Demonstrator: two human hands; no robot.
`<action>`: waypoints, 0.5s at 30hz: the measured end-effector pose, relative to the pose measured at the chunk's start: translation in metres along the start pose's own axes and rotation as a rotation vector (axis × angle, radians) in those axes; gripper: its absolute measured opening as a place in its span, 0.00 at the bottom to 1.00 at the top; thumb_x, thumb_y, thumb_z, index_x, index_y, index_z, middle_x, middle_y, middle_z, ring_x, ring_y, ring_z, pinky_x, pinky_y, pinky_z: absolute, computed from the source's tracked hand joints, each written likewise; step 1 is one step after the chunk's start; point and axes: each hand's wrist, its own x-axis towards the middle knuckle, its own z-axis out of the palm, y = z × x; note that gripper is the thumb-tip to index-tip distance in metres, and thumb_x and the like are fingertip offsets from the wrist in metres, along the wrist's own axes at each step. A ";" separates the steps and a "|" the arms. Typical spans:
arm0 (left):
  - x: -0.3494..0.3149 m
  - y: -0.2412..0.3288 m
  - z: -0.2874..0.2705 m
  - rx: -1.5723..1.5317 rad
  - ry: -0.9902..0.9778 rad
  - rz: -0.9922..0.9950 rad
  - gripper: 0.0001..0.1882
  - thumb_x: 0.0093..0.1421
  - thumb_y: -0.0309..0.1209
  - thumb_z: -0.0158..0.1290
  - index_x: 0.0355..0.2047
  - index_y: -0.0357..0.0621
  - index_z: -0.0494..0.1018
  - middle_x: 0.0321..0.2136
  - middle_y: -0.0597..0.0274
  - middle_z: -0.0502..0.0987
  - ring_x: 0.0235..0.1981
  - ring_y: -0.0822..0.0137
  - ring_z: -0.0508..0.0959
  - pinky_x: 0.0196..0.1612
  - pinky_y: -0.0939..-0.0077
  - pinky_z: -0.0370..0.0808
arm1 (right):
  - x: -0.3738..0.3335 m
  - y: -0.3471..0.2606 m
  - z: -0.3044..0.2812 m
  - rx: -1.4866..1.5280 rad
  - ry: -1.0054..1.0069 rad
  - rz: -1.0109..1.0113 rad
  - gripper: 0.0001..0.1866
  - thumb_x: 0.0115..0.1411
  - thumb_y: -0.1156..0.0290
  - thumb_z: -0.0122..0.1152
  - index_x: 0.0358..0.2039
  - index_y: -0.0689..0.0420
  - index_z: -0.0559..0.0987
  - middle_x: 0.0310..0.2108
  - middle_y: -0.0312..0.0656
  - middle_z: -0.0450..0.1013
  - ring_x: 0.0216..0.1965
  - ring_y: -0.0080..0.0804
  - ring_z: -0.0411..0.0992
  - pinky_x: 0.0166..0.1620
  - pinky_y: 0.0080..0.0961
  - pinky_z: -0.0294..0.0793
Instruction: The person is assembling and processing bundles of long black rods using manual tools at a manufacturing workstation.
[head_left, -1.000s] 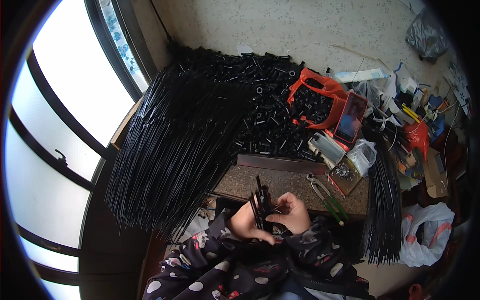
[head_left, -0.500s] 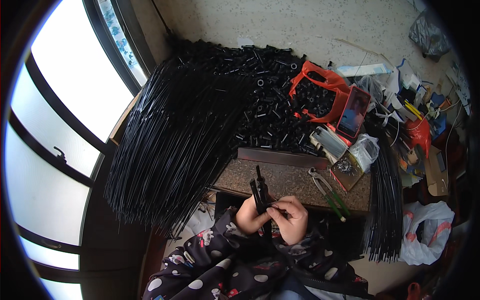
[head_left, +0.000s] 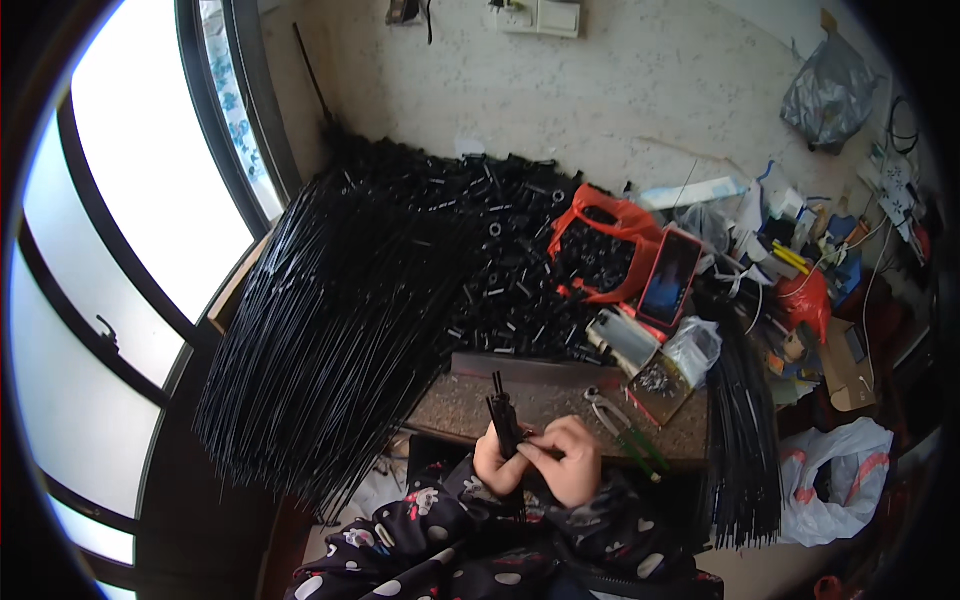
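Observation:
My left hand [head_left: 490, 466] is closed around a black, narrow assembly [head_left: 504, 425] with thin prongs pointing up and away from me. Against its right side my right hand [head_left: 570, 468] is pinched, thumb and forefinger together at the part. Whatever is between those fingertips is too small to make out. Both hands are close together just in front of the table's near edge. Left of them lies a big bundle of long, thin black rods [head_left: 310, 360], and beyond them a heap of small black tubular pieces [head_left: 510, 275].
Green-handled pincers [head_left: 630, 435] lie on the brown speckled tabletop [head_left: 540, 405], beside a shallow box of small metal bits [head_left: 657, 385]. A red-framed phone [head_left: 669, 280] leans near a red bag [head_left: 640, 222] of black pieces. More rods [head_left: 742, 450] hang at the right, near a white plastic bag [head_left: 838, 480].
The view has tilted upward, so the table sits lower and more wall shows. My hands stay together on the black assembly, with only a slight shift of the fingers.

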 end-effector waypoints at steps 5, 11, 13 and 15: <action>0.025 0.085 0.013 0.045 -0.164 0.127 0.10 0.51 0.20 0.49 0.35 0.36 0.65 0.29 0.58 0.73 0.30 0.68 0.74 0.35 0.77 0.70 | 0.005 -0.064 -0.042 -0.329 0.158 -0.291 0.17 0.39 0.77 0.66 0.34 0.59 0.77 0.35 0.43 0.68 0.32 0.39 0.69 0.35 0.28 0.70; 0.021 0.111 -0.010 -0.146 -0.334 0.060 0.11 0.51 0.22 0.53 0.35 0.36 0.66 0.28 0.60 0.74 0.27 0.72 0.73 0.31 0.78 0.69 | -0.043 0.015 -0.082 -0.553 0.125 -0.017 0.19 0.43 0.74 0.63 0.39 0.61 0.75 0.42 0.46 0.66 0.43 0.48 0.65 0.43 0.35 0.67; 0.022 0.099 -0.006 -0.035 -0.250 0.090 0.18 0.49 0.24 0.56 0.41 0.36 0.64 0.28 0.61 0.73 0.26 0.75 0.72 0.30 0.80 0.68 | -0.083 0.046 -0.077 -1.132 -0.174 0.284 0.18 0.46 0.75 0.61 0.40 0.63 0.73 0.45 0.47 0.63 0.45 0.48 0.64 0.44 0.35 0.66; 0.022 0.103 -0.002 0.034 -0.178 0.104 0.22 0.49 0.25 0.58 0.43 0.36 0.64 0.28 0.61 0.73 0.26 0.77 0.72 0.29 0.80 0.68 | -0.081 0.055 -0.072 -0.869 -0.207 0.392 0.17 0.47 0.75 0.60 0.39 0.62 0.72 0.46 0.47 0.62 0.45 0.48 0.64 0.44 0.34 0.66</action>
